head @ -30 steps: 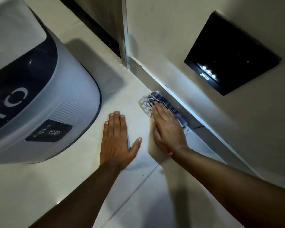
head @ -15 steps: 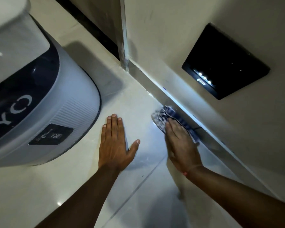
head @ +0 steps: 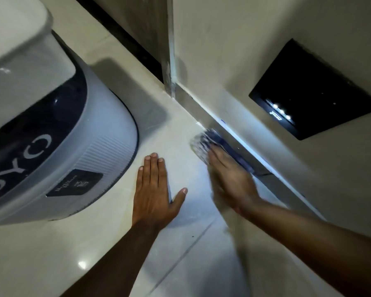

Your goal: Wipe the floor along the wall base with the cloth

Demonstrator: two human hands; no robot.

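A blue and white checked cloth (head: pixel 204 142) lies on the pale tiled floor (head: pixel 180 243), pressed against the wall base (head: pixel 240 138). My right hand (head: pixel 229 179) lies flat on top of the cloth, fingers pointing along the skirting, blurred by motion. Most of the cloth is hidden under that hand. My left hand (head: pixel 154 189) rests flat on the floor to the left of it, fingers spread slightly, holding nothing.
A large white and dark blue appliance (head: pixel 51 136) stands on the floor at the left, close to my left hand. A black switch panel (head: pixel 313 91) with small lights sits on the wall. A wall corner with a metal edge (head: pixel 169 71) stands further ahead.
My right hand has slid the cloth back and forth along the wall base, away from the corner and then toward it again. My left hand stayed planted.
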